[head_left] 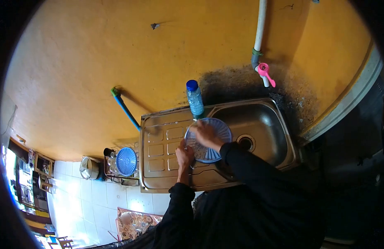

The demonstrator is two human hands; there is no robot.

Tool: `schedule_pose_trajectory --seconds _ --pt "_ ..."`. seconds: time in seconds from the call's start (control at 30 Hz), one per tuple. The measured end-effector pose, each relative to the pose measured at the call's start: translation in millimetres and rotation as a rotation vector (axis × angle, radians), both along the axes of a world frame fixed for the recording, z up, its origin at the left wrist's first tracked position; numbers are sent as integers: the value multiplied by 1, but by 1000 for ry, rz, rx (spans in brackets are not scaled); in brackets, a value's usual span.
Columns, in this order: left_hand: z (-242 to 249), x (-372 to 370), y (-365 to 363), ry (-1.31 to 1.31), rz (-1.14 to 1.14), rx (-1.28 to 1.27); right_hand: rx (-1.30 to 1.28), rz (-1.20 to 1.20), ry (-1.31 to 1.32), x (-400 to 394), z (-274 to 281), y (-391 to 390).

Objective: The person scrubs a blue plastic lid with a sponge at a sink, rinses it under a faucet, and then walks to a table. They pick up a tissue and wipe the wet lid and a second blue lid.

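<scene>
A round blue ribbed plastic plate (pixel 214 155) is held over the left edge of the steel sink basin (pixel 264 118). My left hand (pixel 184 157) grips its near-left rim, thumb on the upper side. My right hand (pixel 206 135) lies across the plate's upper face, and motion smears its fingers. Whether anything sits under those fingertips, I cannot make out. Just behind the plate stands a clear bottle with a blue cap (pixel 195 99), upright on the drainboard (pixel 156 166).
A white pipe with a pink tap (pixel 264 70) comes down the wall above the basin. Left of the sink, a rack holds glasses and another blue ribbed plate (pixel 126 161). A metal pot (pixel 89 168) stands beyond it. A blue pipe (pixel 127 111) slants from the wall.
</scene>
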State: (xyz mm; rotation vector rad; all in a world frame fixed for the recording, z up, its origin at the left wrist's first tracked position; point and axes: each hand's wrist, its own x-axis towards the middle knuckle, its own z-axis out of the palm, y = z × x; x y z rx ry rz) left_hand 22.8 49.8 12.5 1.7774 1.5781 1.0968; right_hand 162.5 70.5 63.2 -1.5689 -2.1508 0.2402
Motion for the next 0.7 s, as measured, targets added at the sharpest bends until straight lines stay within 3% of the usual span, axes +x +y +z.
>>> schedule_pose_trajectory --seconds 0.03,0.07,0.2,0.3,0.37,0.4,0.5,0.57,0.63,0.7 --pt "1 -1 0 38 9 0 -8 99 70 -9 -7 -8" --pt "0 0 2 38 1 -2 183 98 36 -17 -20 -11" --pt "-3 -3 -4 -30 33 40 30 21 -25 20 -5 6" --pt "7 2 -8 -81 40 -58 202 -106 -198 39 -16 13" --pt "3 6 -5 -60 50 107 -44 -212 25 17 -5 2" --pt "3 4 -5 -55 46 103 233 -141 -76 7 -33 5" --pt "4 4 -7 58 57 90 229 -3 90 -21 -22 -12" --pt "3 -2 -6 -55 46 79 224 81 27 -7 -10 -9" --pt "-1 -2 -6 -93 64 47 211 -8 -19 25 -8 6" --pt "-2 -4 -6 -126 87 19 358 -33 -143 61 -15 10"
